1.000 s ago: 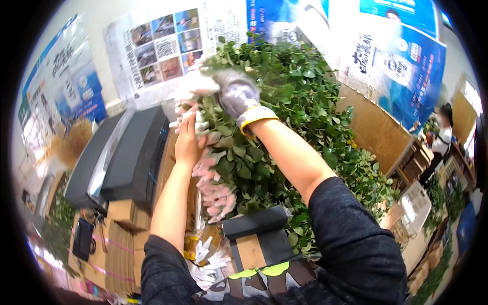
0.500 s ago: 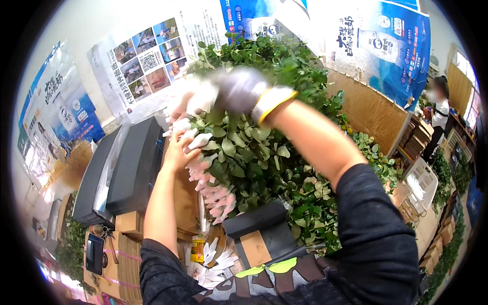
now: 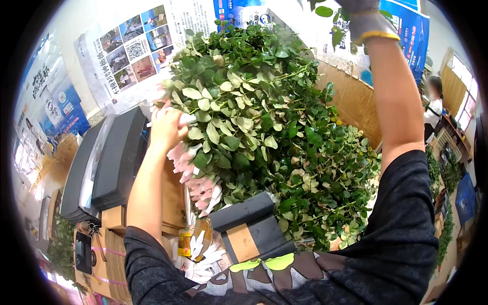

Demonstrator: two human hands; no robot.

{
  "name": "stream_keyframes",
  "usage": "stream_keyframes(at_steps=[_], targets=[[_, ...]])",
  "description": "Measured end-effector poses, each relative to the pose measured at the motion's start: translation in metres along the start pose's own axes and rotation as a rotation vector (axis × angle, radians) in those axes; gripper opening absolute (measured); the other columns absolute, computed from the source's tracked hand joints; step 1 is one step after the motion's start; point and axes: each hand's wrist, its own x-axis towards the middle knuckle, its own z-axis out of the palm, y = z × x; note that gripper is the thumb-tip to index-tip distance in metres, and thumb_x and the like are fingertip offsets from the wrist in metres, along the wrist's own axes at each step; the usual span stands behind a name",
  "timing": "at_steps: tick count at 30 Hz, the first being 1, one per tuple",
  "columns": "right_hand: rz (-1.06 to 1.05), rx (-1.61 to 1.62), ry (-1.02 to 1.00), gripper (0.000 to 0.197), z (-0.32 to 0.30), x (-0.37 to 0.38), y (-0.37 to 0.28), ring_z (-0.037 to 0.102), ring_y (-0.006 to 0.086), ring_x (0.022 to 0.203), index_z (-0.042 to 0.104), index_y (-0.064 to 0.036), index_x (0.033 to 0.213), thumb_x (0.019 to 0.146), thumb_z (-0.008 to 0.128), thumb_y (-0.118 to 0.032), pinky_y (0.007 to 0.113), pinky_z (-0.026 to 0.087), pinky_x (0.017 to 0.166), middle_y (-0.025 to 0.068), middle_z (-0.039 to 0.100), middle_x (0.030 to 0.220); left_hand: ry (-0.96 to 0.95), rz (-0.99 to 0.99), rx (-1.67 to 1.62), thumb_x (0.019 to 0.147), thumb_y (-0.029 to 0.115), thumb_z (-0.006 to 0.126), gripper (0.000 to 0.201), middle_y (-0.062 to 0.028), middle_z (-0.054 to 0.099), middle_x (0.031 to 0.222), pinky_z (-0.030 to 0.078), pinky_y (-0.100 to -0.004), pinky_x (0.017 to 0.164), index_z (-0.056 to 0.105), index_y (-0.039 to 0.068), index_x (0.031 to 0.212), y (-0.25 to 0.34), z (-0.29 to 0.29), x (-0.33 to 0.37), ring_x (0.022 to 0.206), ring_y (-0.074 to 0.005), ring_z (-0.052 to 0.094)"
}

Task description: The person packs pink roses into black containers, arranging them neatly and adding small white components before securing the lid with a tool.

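Observation:
A big heap of leafy rose stems (image 3: 264, 117) lies in front of me, the ends in pale pink and white sleeves (image 3: 201, 190) pointing left. My bare left hand (image 3: 168, 127) is at the heap's left edge, its fingers curled round a white-sleeved end (image 3: 187, 120). High at the upper right, my right hand (image 3: 360, 10) wears a grey glove with a yellow-edged cuff. Green leaves (image 3: 335, 33) on a stem hang beside the glove, which appears closed on it; the fingertips are cut off by the top edge.
Dark grey sheets (image 3: 119, 160) are stacked at the left, beside cardboard (image 3: 114, 259) with a black phone-like device (image 3: 83, 251). Nearer lie a dark roll (image 3: 244, 211) and loose white sleeves (image 3: 206, 262). A wooden board (image 3: 351, 107) stands behind the heap. Another person (image 3: 433, 107) is at the far right.
My right hand has swung from the sleeved ends up and right, carrying leafy greenery. My left hand has shifted slightly up and left, its fingers now more closed.

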Motion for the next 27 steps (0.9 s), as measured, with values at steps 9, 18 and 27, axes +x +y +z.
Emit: stream_keyframes(at_steps=[9,18,27], targets=[[-0.061,0.132,-0.500,0.066,0.009,-0.012,0.033,0.068,0.0181,0.072,0.041,-0.0101,0.140,0.088,0.053,-0.048,0.024,0.054,0.042,0.0205,0.052,0.131,0.608,0.188,0.122,0.061,0.004,0.072,0.051,-0.0043,0.065,0.098,0.034,-0.0411,0.102,0.059,0.012,0.110,-0.011,-0.028,-0.050,0.094,-0.0209,0.061],[-0.336,-0.742,-0.289,0.036,0.111,-0.169,0.113,0.065,0.0180,0.069,0.060,-0.0073,0.119,0.085,0.054,-0.017,0.032,0.052,0.060,0.0133,0.066,0.110,0.242,0.157,-0.265,0.061,0.014,0.077,0.053,-0.0090,0.064,0.095,0.042,-0.0378,0.082,0.056,0.005,0.108,0.059,0.025,-0.131,0.087,-0.0258,0.060],[0.165,-0.840,-0.654,0.058,0.174,-0.269,0.142,0.067,0.0328,0.072,0.044,-0.0281,0.132,0.078,0.058,-0.012,0.041,0.055,0.061,0.0125,0.054,0.129,0.372,-0.006,-0.525,0.067,0.003,0.069,0.044,-0.0135,0.066,0.094,0.045,-0.0379,0.071,0.058,0.000,0.109,0.123,0.017,-0.191,0.079,-0.0292,0.063]])
